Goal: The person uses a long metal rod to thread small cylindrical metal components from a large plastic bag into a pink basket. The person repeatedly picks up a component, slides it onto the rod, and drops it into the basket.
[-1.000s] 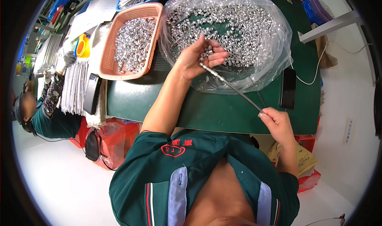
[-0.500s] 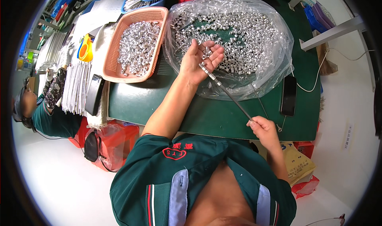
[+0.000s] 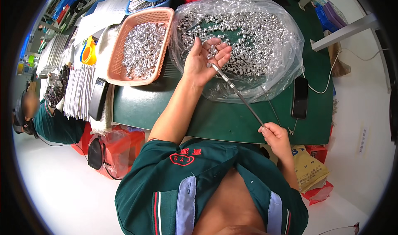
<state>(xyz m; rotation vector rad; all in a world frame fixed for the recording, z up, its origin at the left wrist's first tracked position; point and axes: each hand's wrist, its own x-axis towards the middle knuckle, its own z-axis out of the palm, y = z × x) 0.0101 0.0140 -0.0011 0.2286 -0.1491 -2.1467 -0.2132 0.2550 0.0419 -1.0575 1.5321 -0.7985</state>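
Observation:
My left hand (image 3: 202, 63) is turned palm up over the near left part of a clear plastic bag, fingers half curled. In its palm lie several small silvery metal sleeves (image 3: 212, 51). Between thumb and fingers, my right hand (image 3: 276, 135) grips the near end of a thin dark rod (image 3: 247, 103) by the table's front edge. The rod slants up to the left, and its far tip reaches the left palm. Several sleeves are threaded on that far end. The spread plastic bag (image 3: 242, 95) beyond holds a great many loose sleeves.
An orange basket (image 3: 111, 65) of similar small metal pieces stands left of the bag. Black phones lie at left (image 3: 98, 98) and right (image 3: 300, 99). Bundled pale rods (image 3: 78, 92) and a yellow tape dispenser (image 3: 88, 52) are further left, near a co-worker (image 3: 58, 123). A metal post (image 3: 344, 33) rises at right.
My left hand has shifted slightly left and up. The rod's tip now sits a little further right against the palm, and the sleeves lie lower along the rod. The right hand stays nearly still.

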